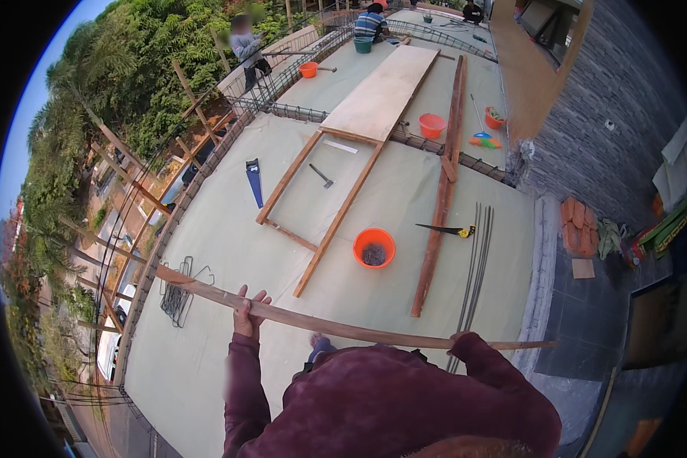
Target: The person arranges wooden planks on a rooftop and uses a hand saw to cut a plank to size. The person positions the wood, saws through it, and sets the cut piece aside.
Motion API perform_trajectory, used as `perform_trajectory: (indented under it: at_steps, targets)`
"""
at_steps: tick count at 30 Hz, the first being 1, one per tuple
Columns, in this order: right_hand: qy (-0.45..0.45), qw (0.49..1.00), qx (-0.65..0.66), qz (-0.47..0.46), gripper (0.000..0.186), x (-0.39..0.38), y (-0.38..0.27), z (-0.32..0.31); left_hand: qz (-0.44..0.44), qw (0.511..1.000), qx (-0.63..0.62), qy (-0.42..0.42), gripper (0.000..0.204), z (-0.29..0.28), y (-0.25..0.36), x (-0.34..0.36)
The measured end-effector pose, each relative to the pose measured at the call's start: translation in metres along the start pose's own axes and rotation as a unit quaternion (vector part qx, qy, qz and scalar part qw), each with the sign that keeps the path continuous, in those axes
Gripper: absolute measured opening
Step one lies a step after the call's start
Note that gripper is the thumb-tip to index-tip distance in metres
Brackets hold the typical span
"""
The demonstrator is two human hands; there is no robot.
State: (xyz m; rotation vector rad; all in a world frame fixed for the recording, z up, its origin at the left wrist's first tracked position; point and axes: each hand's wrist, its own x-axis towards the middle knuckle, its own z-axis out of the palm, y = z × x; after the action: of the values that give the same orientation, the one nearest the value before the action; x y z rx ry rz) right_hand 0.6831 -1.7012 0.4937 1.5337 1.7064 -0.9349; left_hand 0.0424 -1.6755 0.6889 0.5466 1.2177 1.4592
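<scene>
The pale floor (214, 244) spreads wide here, its near stretch blocked by the person's purple top (404, 397), which runs off the lower edge. Up the middle lies a long board (382, 91) on a wooden frame (345, 212), the far end hard to make out. Right of that, a reddish beam (435, 237), a yellow-handled saw (446, 229) across it. And here's the plank (351, 330), slanting across in front of the body, crossing over thin rods (482, 263) whose lower ends vanish behind the sleeve. Orange bucket (375, 235) just beyond, dark bits inside, too small to identify. Bent wires (177, 305) sit by the plank's left end; whether they touch, can't tell. Left hand (249, 311) is wrapped round the plank; right hand (458, 342) grips it too, fingers mostly hidden.
</scene>
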Motion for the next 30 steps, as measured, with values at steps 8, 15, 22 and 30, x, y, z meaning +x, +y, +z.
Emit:
perform_trajectory:
  at_steps: [8,15,22,30]
  targets:
    - [0.049,0.994,0.04,-0.091,0.047,-0.066,-0.118,-0.048,-0.048,0.97,0.139,0.192,0.083,-0.092,0.026,0.139]
    - [0.093,0.991,0.044,-0.088,0.042,-0.049,-0.197,-0.053,-0.178,0.973,0.145,0.034,0.068,-0.075,-0.096,0.107]
    - [0.09,0.982,0.16,-0.046,0.055,-0.008,-0.215,-0.051,0.074,0.853,0.468,-0.22,0.07,0.064,-0.065,0.024]
    - [-0.019,0.757,0.63,-0.172,0.058,-0.009,-0.201,-0.065,0.54,0.785,0.278,0.122,0.058,0.119,0.026,0.142]
